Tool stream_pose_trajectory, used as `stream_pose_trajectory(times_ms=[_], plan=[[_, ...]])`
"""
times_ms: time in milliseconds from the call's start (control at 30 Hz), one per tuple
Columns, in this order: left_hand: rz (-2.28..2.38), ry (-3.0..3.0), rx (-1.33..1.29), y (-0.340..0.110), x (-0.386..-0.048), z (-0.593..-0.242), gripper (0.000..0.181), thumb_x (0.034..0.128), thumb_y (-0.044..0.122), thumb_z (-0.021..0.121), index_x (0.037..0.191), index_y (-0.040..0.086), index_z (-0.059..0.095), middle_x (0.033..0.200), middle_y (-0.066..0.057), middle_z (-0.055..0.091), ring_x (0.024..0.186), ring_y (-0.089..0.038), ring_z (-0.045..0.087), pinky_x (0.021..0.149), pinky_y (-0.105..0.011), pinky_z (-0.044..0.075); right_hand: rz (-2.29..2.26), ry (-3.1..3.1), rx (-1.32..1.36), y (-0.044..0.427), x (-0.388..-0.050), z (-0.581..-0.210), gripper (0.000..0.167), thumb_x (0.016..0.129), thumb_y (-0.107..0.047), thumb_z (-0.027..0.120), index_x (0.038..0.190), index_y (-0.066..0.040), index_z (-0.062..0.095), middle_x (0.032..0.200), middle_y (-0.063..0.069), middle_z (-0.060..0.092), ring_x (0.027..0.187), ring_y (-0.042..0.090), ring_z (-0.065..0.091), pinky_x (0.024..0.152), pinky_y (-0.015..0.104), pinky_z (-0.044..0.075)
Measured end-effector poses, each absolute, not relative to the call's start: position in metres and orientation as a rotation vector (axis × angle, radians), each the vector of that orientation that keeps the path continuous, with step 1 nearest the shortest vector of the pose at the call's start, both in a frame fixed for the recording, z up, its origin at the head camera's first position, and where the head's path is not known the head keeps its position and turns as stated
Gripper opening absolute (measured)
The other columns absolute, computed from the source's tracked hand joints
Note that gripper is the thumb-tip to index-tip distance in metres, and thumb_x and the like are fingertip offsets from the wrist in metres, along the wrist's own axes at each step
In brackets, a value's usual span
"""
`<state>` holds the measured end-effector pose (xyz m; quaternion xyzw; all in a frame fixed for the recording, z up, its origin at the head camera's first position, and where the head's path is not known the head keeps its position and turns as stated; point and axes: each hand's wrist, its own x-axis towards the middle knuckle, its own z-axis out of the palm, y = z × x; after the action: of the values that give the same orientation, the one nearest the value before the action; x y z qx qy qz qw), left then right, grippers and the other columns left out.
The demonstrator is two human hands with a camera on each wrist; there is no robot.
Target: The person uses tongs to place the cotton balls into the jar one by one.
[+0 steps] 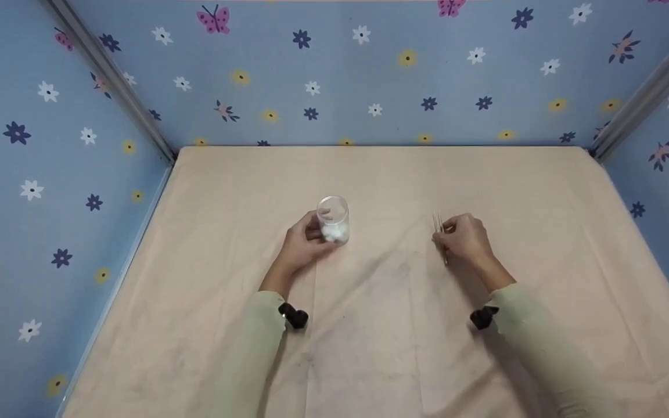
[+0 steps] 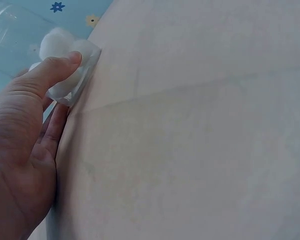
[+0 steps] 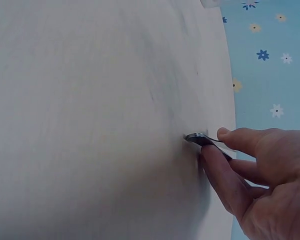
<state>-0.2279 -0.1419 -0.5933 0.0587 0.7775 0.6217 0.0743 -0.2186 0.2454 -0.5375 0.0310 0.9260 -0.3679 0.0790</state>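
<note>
My left hand (image 1: 304, 242) grips a clear jar (image 1: 333, 204), its mouth uncovered. White cotton balls (image 1: 335, 233) lie in the jar's lower part. In the left wrist view the thumb presses along the jar's side near its base, with cotton balls (image 2: 57, 44) showing through the wall. Well to the right of the jar, my right hand (image 1: 468, 237) pinches slim metal tweezers (image 3: 196, 137) between thumb and fingers. Their two thin prongs point away from me in the head view, apart from the jar. The fingers partly hide the middle of the tweezers.
A pale, creased cloth (image 1: 369, 325) covers the table. Blue flowered walls (image 1: 334, 69) stand at the back and both sides, with grey metal posts (image 1: 119, 81) in the corners. Small black cameras (image 1: 294, 316) sit at both wrists.
</note>
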Motion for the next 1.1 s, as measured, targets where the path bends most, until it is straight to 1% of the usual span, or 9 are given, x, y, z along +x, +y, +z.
stream_pose_trajectory(times_ms=[200,333,500,667,767,933,1000,1100], plan=[[1.855,2.349,0.170,-0.142,-0.227,-0.593,0.078,0.0882,0.003,0.094,0.158,0.009,0.059,0.146,-0.021,0.070,0.133,-0.037,0.074,0.118,-0.042,0.063,-1.071,2.780,0.109,0.242,-0.218,-0.538,0.032,0.102,-0.011,0.078,0.125,0.012,0.080,0.115,0.030,0.083,0.075,0.014,0.077,0.061,0.016,0.058],[1.859,2.336,0.166,-0.143,-0.227,-0.592,0.079,0.0893,0.004,0.093,0.160,0.009,0.058,0.149,-0.022,0.068,0.137,-0.038,0.072,0.121,-0.045,0.061,-1.063,2.792,0.099,0.241,-0.218,-0.538,0.031,0.102,-0.011,0.078,0.124,0.011,0.080,0.114,0.029,0.084,0.074,0.013,0.077,0.061,0.016,0.058],[1.850,2.322,0.175,-0.145,-0.226,-0.590,0.083,0.0915,0.004,0.092,0.164,0.013,0.054,0.156,-0.022,0.063,0.144,-0.040,0.069,0.125,-0.047,0.059,-1.068,2.790,0.092,0.241,-0.218,-0.539,0.035,0.102,-0.011,0.077,0.127,0.012,0.078,0.112,0.030,0.084,0.073,0.013,0.077,0.059,0.014,0.056],[1.840,2.340,0.164,-0.144,-0.227,-0.589,0.082,0.0911,0.004,0.092,0.164,0.010,0.054,0.155,-0.023,0.064,0.142,-0.041,0.069,0.124,-0.048,0.059,-1.095,2.772,0.093,0.242,-0.219,-0.538,0.040,0.102,-0.013,0.078,0.131,0.014,0.075,0.113,0.031,0.083,0.074,0.015,0.079,0.058,0.015,0.057],[1.818,2.362,0.175,-0.142,-0.227,-0.589,0.082,0.0918,0.004,0.091,0.164,0.008,0.053,0.154,-0.024,0.064,0.141,-0.040,0.070,0.124,-0.046,0.060,-1.108,2.763,0.098,0.245,-0.220,-0.538,0.042,0.103,-0.016,0.078,0.132,0.013,0.074,0.114,0.031,0.083,0.073,0.014,0.078,0.058,0.015,0.057],[1.785,2.390,0.210,-0.141,-0.223,-0.586,0.092,0.0918,0.001,0.089,0.171,0.006,0.043,0.161,-0.026,0.061,0.146,-0.042,0.068,0.125,-0.047,0.058,-1.118,2.783,0.102,0.251,-0.220,-0.536,0.044,0.106,-0.023,0.075,0.134,0.011,0.074,0.113,0.029,0.083,0.068,0.011,0.076,0.055,0.016,0.054],[1.787,2.392,0.220,-0.142,-0.221,-0.584,0.097,0.0915,0.002,0.090,0.174,0.007,0.039,0.164,-0.026,0.059,0.149,-0.043,0.065,0.127,-0.049,0.056,-1.118,2.812,0.081,0.254,-0.220,-0.533,0.043,0.108,-0.024,0.071,0.135,0.009,0.074,0.110,0.028,0.083,0.067,0.011,0.074,0.055,0.017,0.053],[1.776,2.399,0.249,-0.149,-0.217,-0.580,0.100,0.0937,0.008,0.090,0.177,0.010,0.034,0.169,-0.024,0.055,0.154,-0.044,0.061,0.130,-0.055,0.053,-1.106,2.874,0.027,0.259,-0.218,-0.525,0.038,0.108,-0.021,0.066,0.134,0.006,0.077,0.105,0.026,0.083,0.065,0.009,0.071,0.055,0.019,0.051]])
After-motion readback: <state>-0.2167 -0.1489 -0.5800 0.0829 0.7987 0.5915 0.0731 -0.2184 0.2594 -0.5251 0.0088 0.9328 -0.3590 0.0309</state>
